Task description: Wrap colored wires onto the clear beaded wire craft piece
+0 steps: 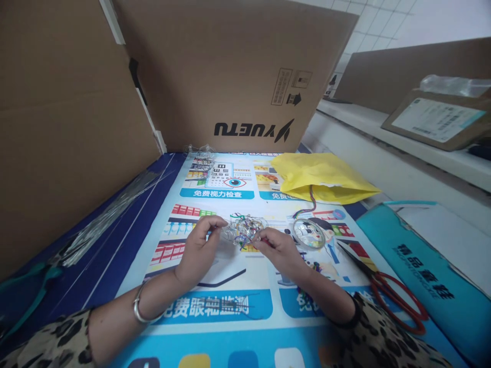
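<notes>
A small tangled piece of silvery wire with coloured threads (246, 231) is held just above the printed table cover. My left hand (202, 248) pinches its left side between thumb and forefinger. On the right side, my right hand (282, 251) is closed on the same piece, with a bit of red by its fingers. A roll of clear tape (309, 233) lies just right of my right hand. Multicoloured thread (316, 267) shows partly behind my right wrist. Scissors with red handles (397, 301) rest farther right, their blades pointing up and left.
Cardboard panels (230, 66) wall off the back and left. A yellow bag (322, 176) with a braided cord (306, 210) lies at the back right. Cut wires (107, 220) and teal-handled pliers (34, 286) lie left. A teal package (414, 276) borders the right; more wire shapes (201, 156) stand behind.
</notes>
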Tool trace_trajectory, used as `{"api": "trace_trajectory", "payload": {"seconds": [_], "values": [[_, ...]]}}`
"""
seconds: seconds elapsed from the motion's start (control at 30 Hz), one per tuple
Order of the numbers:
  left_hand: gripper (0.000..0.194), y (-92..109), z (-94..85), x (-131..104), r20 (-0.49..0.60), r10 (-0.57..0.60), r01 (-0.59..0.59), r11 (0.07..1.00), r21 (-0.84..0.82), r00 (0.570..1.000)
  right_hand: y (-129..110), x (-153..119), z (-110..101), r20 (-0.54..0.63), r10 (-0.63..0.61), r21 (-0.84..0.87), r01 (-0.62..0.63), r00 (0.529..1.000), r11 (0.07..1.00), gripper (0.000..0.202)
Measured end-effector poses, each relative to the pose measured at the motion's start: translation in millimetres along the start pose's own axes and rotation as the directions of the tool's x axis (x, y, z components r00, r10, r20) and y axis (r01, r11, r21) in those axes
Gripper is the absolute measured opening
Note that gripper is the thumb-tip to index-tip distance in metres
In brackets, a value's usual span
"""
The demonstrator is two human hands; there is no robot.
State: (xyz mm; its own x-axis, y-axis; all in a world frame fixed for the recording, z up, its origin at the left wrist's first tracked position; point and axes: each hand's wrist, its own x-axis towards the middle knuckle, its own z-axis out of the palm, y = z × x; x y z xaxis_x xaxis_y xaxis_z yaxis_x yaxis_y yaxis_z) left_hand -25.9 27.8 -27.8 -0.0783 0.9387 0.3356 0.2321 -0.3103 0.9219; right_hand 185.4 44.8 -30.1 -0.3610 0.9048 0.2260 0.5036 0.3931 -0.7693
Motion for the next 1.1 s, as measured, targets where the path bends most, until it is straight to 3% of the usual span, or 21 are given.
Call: {"api": "trace_trajectory", "payload": {"seconds": [0.2,0.5,0.67,1.1], "values": [[0.015,4,-0.6,2,0.003,0.039,-0.039,0.998,0.042,0.999,7,-1,3,0.011,0.069,0.126,-0.070,0.998,0.990,0.010],[0.029,3,-3.5,7,0.106,0.134,-0.152,0.972,0.181,0.985,8,0,4,-0.005,0.062,0.102,-0.061,0.998,0.993,0.008],[0.036,-2,-3.1,8,0.155,0.263,-0.293,0.931,0.219,0.952,11,1,4,-0.016,0.042,0.111,-0.040,0.999,0.993,0.009],[0.038,-7,-3.8,7,0.313,0.406,-0.506,0.764,0.399,0.859,4,3,0,-0.045,0.068,0.143,-0.061,0.997,0.988,0.009]]}}
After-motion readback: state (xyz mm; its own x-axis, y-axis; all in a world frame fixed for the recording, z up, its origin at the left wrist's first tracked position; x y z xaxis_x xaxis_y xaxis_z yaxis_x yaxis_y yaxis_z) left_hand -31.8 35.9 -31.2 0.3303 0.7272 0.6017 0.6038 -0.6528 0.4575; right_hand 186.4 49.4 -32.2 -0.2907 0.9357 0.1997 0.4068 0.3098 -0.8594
